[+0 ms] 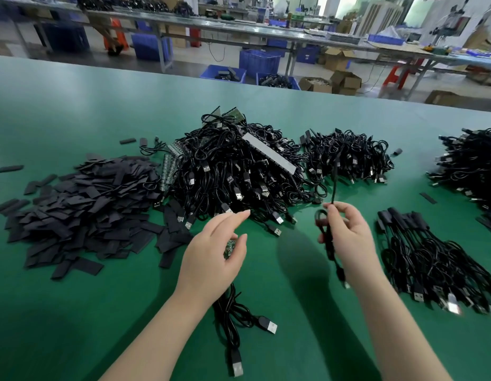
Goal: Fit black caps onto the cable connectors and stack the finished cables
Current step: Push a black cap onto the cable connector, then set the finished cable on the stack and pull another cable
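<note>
A small green circuit board shows only partly behind the fingers of the left hand. The cable held in the right hand is motion-blurred. A cable heap is cut off by the right edge; benches behind are too blurred to read.

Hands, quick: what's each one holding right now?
Left hand: fingers curled round a small green circuit board.
Right hand: fingers pinching a black cable.
</note>
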A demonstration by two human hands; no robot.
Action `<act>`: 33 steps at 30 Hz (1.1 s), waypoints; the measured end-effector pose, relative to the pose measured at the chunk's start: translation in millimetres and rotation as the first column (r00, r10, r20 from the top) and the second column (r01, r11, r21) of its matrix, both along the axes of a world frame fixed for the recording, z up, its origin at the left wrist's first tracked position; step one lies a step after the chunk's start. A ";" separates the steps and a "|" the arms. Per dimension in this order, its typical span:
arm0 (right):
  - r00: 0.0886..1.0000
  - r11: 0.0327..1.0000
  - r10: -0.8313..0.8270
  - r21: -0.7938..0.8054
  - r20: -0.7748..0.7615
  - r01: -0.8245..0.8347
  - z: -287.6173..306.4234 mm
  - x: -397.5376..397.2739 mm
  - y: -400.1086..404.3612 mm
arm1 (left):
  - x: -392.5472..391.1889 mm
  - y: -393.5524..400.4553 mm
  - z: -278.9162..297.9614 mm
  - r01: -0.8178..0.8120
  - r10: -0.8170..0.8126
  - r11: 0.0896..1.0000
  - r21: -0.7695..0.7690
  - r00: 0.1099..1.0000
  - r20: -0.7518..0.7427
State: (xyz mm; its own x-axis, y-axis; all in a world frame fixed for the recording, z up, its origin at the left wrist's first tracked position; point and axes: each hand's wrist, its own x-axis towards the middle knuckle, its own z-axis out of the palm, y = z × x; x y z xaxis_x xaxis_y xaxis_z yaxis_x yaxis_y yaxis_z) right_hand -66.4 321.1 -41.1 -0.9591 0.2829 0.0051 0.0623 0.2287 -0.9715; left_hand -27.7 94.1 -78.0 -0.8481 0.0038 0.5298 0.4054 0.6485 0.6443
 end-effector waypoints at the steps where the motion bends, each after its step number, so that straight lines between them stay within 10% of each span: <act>1: 0.999 0.984 -0.019 0.179 0.044 0.011 -1.4 -6.0 12.0 | -0.3 0.6 0.1 0.006 -0.006 1.000 -0.004 1.000 -0.004; 3: 0.976 0.802 -0.048 0.591 0.212 -0.089 -11.4 -12.6 34.8 | -0.2 2.4 -0.2 0.029 -0.029 1.000 -0.012 1.000 -0.006; 6: 0.911 0.253 -0.154 0.907 0.382 -0.338 -29.4 -7.5 44.7 | 1.1 3.0 -0.5 0.034 -0.034 0.999 -0.026 0.999 0.002; 12: 0.910 0.056 -0.288 0.954 0.298 -0.295 -36.5 6.4 71.9 | 0.4 -1.0 -2.7 0.000 0.002 1.000 -0.022 0.998 0.069; 18: 0.890 0.063 -0.348 0.954 0.295 -0.292 -38.8 24.0 85.3 | -1.6 -1.7 -1.8 -0.051 0.057 0.997 -0.055 0.993 0.103; 28: 0.804 0.435 -0.389 0.859 0.450 -0.270 -30.2 22.0 106.0 | -5.3 -4.6 -5.2 -0.099 0.104 0.994 -0.038 0.980 0.168; 33: 0.881 0.310 -0.359 0.930 0.307 -0.198 -19.0 22.7 87.5 | -10.6 -14.9 -4.5 -0.195 0.194 0.981 -0.019 0.951 0.239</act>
